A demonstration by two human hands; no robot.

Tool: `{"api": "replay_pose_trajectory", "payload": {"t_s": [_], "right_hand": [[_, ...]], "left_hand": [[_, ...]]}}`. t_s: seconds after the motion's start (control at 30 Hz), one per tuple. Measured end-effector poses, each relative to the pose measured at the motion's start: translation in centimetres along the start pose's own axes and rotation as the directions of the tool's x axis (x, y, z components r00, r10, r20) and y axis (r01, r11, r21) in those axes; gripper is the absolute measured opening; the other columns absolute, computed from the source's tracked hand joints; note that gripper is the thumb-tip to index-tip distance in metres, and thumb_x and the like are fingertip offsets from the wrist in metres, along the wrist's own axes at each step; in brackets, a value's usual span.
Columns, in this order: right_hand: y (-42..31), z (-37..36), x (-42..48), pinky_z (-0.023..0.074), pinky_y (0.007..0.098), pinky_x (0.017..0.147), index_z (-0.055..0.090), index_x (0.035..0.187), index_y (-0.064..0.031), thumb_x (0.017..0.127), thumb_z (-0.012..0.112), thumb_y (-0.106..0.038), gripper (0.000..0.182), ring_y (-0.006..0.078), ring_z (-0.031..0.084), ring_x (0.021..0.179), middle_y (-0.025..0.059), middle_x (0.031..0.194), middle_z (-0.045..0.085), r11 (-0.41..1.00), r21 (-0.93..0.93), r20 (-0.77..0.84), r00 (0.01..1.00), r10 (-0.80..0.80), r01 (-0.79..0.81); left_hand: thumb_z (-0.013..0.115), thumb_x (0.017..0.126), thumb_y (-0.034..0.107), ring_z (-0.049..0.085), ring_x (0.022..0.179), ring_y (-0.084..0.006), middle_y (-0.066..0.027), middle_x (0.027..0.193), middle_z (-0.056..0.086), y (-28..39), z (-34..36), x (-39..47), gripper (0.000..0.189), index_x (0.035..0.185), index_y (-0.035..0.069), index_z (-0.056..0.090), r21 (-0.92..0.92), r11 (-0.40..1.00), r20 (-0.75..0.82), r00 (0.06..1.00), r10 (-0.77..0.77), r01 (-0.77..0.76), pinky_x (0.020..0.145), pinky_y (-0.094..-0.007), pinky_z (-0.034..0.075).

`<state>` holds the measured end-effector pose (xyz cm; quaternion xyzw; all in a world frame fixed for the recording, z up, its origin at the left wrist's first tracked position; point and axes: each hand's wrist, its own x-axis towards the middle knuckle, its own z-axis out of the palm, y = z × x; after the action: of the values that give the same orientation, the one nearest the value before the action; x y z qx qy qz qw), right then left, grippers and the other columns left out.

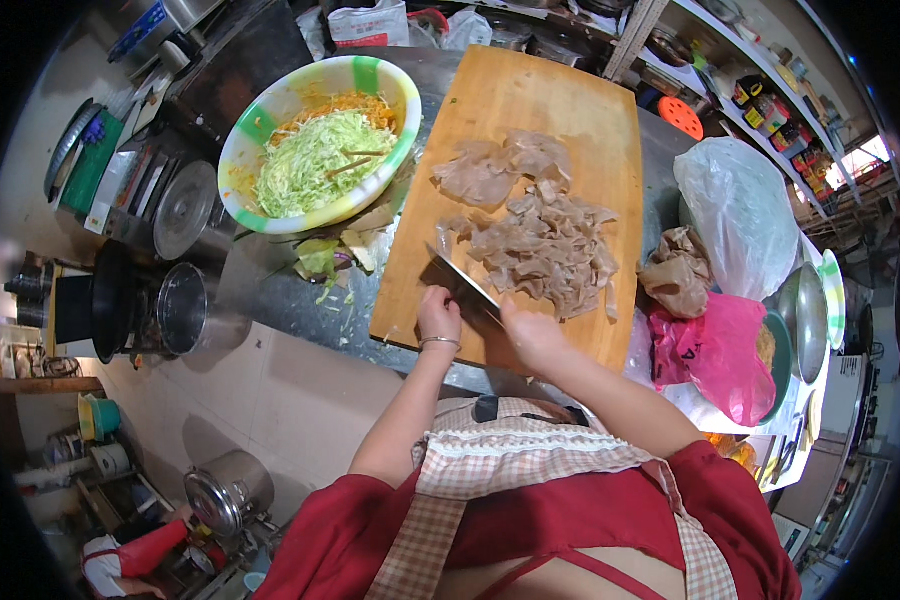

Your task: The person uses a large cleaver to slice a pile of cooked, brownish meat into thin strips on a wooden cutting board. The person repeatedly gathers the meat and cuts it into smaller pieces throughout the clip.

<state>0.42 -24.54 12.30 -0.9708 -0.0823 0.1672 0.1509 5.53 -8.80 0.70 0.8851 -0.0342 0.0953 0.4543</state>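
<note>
My right hand [534, 334] grips a broad-bladed kitchen knife [466, 282], its blade slanting up and left over the wooden cutting board [562, 90]. Close to the blade's left side, my left hand [439, 313], with a bracelet at the wrist, has its fingers curled over the board's near edge; whether they hold anything is hidden. Just beyond the knife lies a heap of cut, translucent brownish strips [547, 247], apparently starch sheet. Larger uncut pieces of sheet [480, 174] rest behind the heap.
Left of the board, a green-and-white basin [229, 169] holds shredded cabbage [322, 161], orange shreds and chopsticks. Vegetable scraps [319, 259] lie beside it on the metal table [270, 289]. At right are a clear plastic bag [742, 210] and a pink bag [727, 360]. A metal pot [187, 307] stands left.
</note>
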Motion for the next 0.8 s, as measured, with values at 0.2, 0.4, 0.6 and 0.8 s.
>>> {"api": "replay_pose_trajectory", "payload": {"t_s": [0.2,0.4,0.6,0.8], "right_hand": [[1.7,0.6,0.7,0.0495,0.0463,0.062,0.042,0.097,0.0008,0.073,0.054,-0.007,0.028,0.0361,0.062,0.074,0.0215,0.076,0.062,0.997,0.067,-0.118,0.992,0.036,-0.028],[-0.3,-5.0,-3.2,0.0495,0.0452,0.061,0.042,0.097,0.0017,0.072,0.053,-0.003,0.027,0.0361,0.062,0.072,0.022,0.074,0.062,1.0,-0.016,0.02,1.0,0.014,-0.014],[-0.6,-4.6,-4.0,0.05,0.044,0.058,0.044,0.095,0.0023,0.074,0.052,-0.004,0.023,0.0363,0.063,0.067,0.0214,0.071,0.062,0.998,-0.057,0.087,0.996,-0.032,0.037],[0.0,-2.6,-2.3,0.0503,0.0449,0.061,0.044,0.096,0.0014,0.078,0.049,-0.006,0.021,0.0357,0.063,0.072,0.0205,0.076,0.063,0.999,-0.004,0.104,0.994,-0.035,0.035]], "left_hand": [[0.06,0.072,-0.001,0.056,0.071,-0.0299,-0.0152,0.079,0.055,0.5,-0.1,-0.9,0.006,0.077,-0.002,0.057,-0.083,0.994,0.0,0.998,-0.07,0.069,0.064,-0.0347,0.047],[0.055,0.069,-0.003,0.055,0.07,-0.0299,-0.0146,0.075,0.053,0.6,0.0,-0.7,0.005,0.073,-0.001,0.055,-0.093,0.993,-0.048,0.996,-0.081,0.076,0.062,-0.0351,0.046],[0.053,0.064,-0.004,0.052,0.07,-0.0339,-0.0155,0.075,0.052,1.2,-0.7,-0.9,0.009,0.073,-0.002,0.053,-0.026,0.997,-0.03,0.997,-0.069,0.068,0.066,-0.0373,0.045],[0.057,0.068,-0.001,0.056,0.068,-0.0305,-0.0144,0.077,0.055,-0.1,-0.4,-1.2,0.007,0.075,-0.001,0.055,-0.094,0.989,-0.003,0.994,-0.114,0.113,0.063,-0.0353,0.046]]}}
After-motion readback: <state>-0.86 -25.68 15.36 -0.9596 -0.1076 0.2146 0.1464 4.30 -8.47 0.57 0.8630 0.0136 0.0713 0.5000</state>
